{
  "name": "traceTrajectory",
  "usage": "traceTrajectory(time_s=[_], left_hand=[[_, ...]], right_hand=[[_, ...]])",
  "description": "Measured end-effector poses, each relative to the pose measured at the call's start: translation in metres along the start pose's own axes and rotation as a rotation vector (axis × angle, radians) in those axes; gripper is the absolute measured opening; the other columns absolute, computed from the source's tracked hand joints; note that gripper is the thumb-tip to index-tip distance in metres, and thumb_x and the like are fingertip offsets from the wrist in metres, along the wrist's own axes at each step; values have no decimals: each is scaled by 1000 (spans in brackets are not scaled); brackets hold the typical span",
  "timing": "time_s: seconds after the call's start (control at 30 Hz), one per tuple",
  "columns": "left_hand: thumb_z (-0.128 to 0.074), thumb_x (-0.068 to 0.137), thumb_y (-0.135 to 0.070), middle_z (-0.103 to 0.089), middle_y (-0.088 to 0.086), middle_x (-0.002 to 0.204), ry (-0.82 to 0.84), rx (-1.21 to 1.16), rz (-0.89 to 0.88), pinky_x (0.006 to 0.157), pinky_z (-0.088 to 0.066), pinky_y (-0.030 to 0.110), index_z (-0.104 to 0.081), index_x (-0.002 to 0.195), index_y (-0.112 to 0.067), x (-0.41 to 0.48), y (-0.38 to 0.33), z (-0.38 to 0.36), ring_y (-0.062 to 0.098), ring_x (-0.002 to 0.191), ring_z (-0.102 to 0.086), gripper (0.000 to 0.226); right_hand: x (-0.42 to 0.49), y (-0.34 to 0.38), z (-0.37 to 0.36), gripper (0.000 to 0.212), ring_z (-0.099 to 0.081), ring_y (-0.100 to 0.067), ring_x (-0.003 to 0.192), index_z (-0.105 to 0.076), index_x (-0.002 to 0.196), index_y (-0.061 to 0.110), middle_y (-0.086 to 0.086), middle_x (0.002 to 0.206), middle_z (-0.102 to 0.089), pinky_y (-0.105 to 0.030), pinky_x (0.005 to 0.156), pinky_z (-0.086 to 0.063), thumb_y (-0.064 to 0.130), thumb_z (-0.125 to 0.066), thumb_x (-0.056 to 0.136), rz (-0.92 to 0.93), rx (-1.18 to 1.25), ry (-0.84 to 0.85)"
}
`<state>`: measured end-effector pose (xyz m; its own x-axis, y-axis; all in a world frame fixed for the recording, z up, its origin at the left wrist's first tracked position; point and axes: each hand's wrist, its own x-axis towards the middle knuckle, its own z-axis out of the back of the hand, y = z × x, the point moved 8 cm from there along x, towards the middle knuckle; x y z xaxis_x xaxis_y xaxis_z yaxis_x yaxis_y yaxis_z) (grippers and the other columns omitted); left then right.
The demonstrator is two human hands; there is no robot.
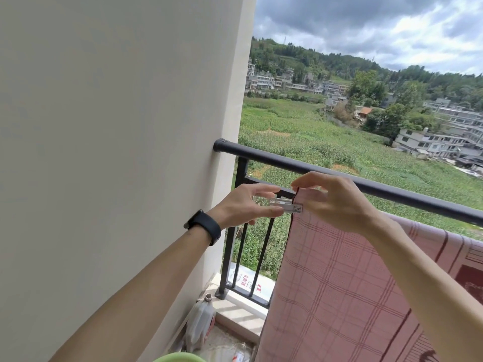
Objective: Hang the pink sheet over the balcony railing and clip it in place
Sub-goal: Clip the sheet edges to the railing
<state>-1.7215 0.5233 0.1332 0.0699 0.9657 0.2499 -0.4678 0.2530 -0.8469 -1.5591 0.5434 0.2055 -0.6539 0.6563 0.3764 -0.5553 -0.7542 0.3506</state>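
The pink checked sheet (337, 278) hangs over the black balcony railing (264, 154) at the right, its left edge falling straight down. My right hand (337, 202) pinches the sheet's upper left corner just below the top rail. My left hand (245, 207) holds a white clothes clip (287, 206) between thumb and fingers, its jaw end touching that corner. A dark band sits on my left wrist.
A white wall (117, 152) fills the left half, meeting the railing's end. A plastic jug (200, 322) stands on the floor in the corner below. A green rim (177, 357) shows at the bottom edge. Beyond the railing lie fields and houses.
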Motion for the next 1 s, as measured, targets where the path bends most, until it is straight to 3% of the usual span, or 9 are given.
traceTrajectory(time_s=[0.03, 0.13, 0.23, 0.33, 0.47, 0.6, 0.8, 0.9, 1.0], left_hand=[[-77, 83, -31, -59, -3, 130, -14, -72, 29, 58, -53, 21, -53, 138, -26, -4, 4, -2, 12, 89, -69, 60], [-68, 80, -8, -60, 4, 120, -102, -329, 147, 53, -48, 19, -55, 124, -15, -33, 30, -8, 5, 58, -58, 46], [-50, 71, -4, -56, 11, 98, -188, -793, 305, 55, -44, 24, -53, 110, -4, -67, 68, -33, 11, 58, -50, 39], [-42, 93, -2, -57, 10, 89, -224, -1054, 410, 67, -47, 29, -57, 110, -2, -94, 93, -66, 17, 68, -54, 22], [-52, 100, -21, -71, 5, 109, -253, -1059, 472, 81, -50, 34, -58, 124, -7, -136, 129, -107, 19, 96, -63, 28], [-59, 94, -28, -66, -1, 128, -289, -1050, 492, 90, -46, 38, -56, 126, -15, -166, 158, -136, 16, 109, -55, 34], [-66, 90, -33, -69, -7, 120, -296, -1016, 540, 84, -48, 32, -59, 126, -18, -188, 173, -152, 11, 102, -63, 40], [-73, 84, -30, -73, 2, 111, -248, -791, 574, 68, -52, 20, -63, 122, -14, -199, 180, -149, 7, 82, -68, 42], [-75, 86, -20, -74, 3, 104, -119, -590, 571, 72, -52, 15, -68, 114, -11, -212, 202, -156, 5, 88, -69, 30]], right_hand=[[-6, 2, 9, 33, -62, -3, 104, -68, 116, 29, 12, 116, -70, -13, 92, -45, 11, -68, 88, 33, -39, -88], [-40, 19, 21, 21, -56, -9, 106, -71, 110, 16, 6, 109, -70, -27, 93, -43, 14, -67, 90, 176, -179, -384], [-83, 24, 0, 16, -61, -15, 99, -73, 99, 8, 2, 101, -72, -26, 89, -48, 17, -62, 90, 279, -174, -524], [-114, 15, -46, 9, -61, -4, 88, -73, 94, 14, 11, 92, -70, -17, 80, -50, 14, -66, 88, 185, 25, -463], [-150, -10, -158, 17, -66, 2, 88, -67, 103, 36, 22, 96, -71, -18, 75, -53, 29, -73, 89, -284, 449, -54], [-183, -11, -231, 27, -72, -8, 88, -67, 109, 29, 9, 103, -74, -27, 74, -58, 38, -74, 85, -584, 826, 95], [-205, -22, -263, 20, -72, -7, 87, -73, 101, 16, 5, 94, -76, -17, 72, -54, 13, -80, 82, -699, 907, 26], [-212, -35, -264, 18, -71, -5, 88, -74, 101, 18, 8, 93, -76, -20, 78, -56, 12, -78, 84, -689, 811, 32], [-221, -52, -265, 15, -70, -4, 84, -75, 95, 23, 12, 89, -75, -21, 79, -56, 12, -76, 85, -674, 691, 63]])
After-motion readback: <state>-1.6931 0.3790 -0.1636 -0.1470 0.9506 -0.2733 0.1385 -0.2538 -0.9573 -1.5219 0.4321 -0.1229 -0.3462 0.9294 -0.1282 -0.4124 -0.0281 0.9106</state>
